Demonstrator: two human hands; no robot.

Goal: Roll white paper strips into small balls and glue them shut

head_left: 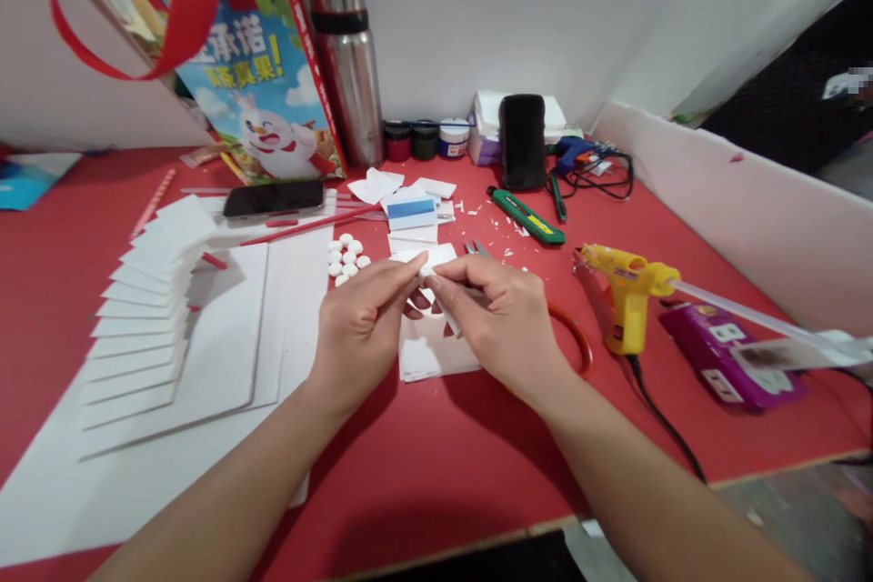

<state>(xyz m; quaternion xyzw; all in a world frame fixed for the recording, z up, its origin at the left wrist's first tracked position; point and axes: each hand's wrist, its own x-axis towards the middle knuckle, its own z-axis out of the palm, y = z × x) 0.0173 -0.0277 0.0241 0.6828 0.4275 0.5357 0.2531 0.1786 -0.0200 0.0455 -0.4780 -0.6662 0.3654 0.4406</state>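
Note:
My left hand [365, 318] and my right hand [495, 309] meet over the middle of the red table [423, 464]. Both pinch a small white foam piece [427, 271] between fingertips. Under the hands lies a white foam sheet with cut-outs [429, 350]. Several small white foam rounds [346, 256] lie just left of the fingertips. Scissors with red handles [576, 336] lie partly hidden under my right hand.
A fanned stack of white foam boards [146, 309] lies left. A yellow glue gun [624, 291] stands right beside a purple power strip [729, 355]. A green cutter [526, 216], two phones, paint jars, a steel flask [347, 64] and a printed bag sit behind.

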